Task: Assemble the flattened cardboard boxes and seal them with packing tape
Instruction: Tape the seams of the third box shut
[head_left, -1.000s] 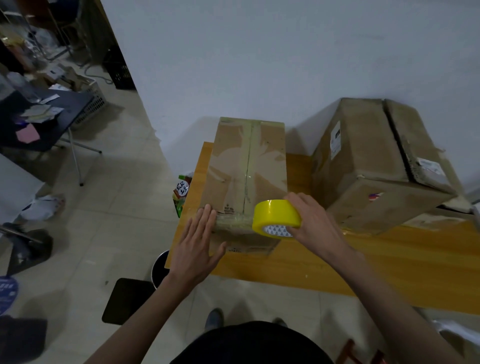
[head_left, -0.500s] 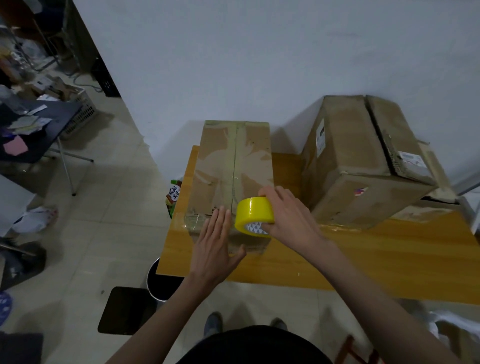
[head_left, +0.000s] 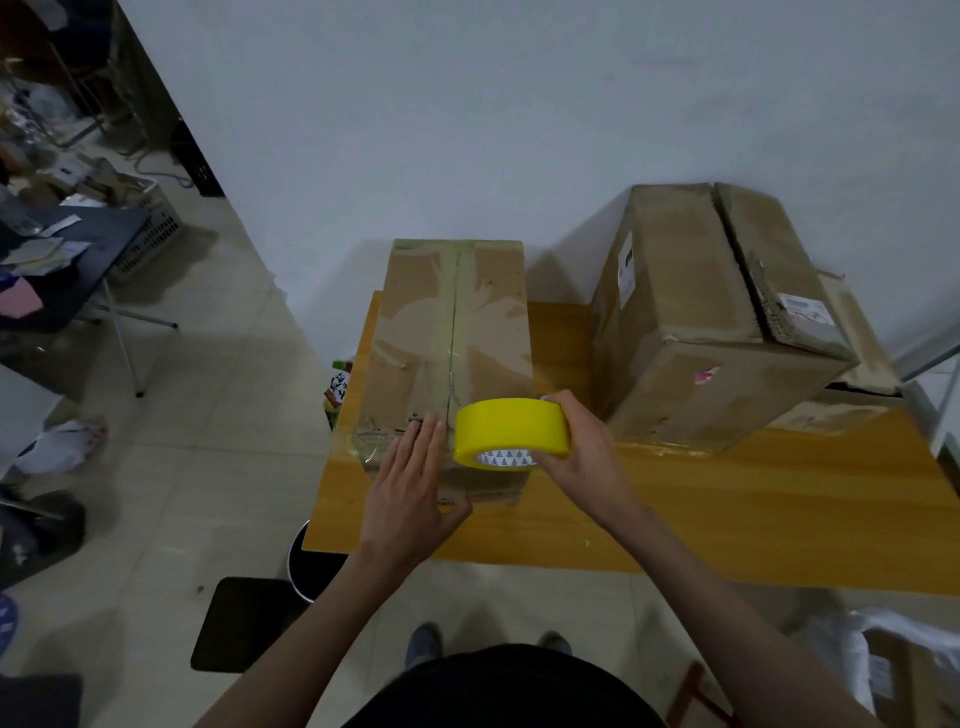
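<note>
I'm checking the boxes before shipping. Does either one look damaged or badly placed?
Yes. The larger box sits tilted, its top flaps gaping along a ragged, torn seam. The smaller box being taped overhangs the table's left edge slightly.

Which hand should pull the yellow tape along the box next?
The right hand: it already grips the yellow tape roll, while the left hand lies flat on the box near its edge.

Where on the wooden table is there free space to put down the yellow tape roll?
The table is bare to the right of the right hand, in front of the large box. A narrower strip lies between the two boxes. Around the narrow box it is crowded: left hand and tape roll.
</note>
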